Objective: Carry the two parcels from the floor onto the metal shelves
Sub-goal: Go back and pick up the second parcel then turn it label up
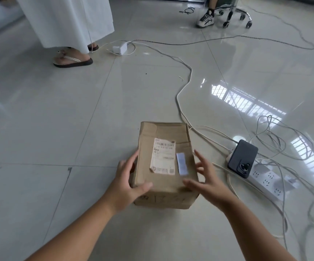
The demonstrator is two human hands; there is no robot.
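Cardboard parcel [166, 162] sits flat on the tiled floor [58, 119] between the two hands, label side up, so both long sides are free for a grip. Left hand [129, 183] rests its spread fingers along the left face with the thumb over the near top edge; right hand [207, 178] hovers spread just beside the right face, apparently not yet touching. Neither clamps it, so the lift seems not begun. Just right of the right hand lie a phone [242, 159], a power strip [267, 180] and loose cables [185, 81], which could snag. Only one parcel shows, and no shelves.
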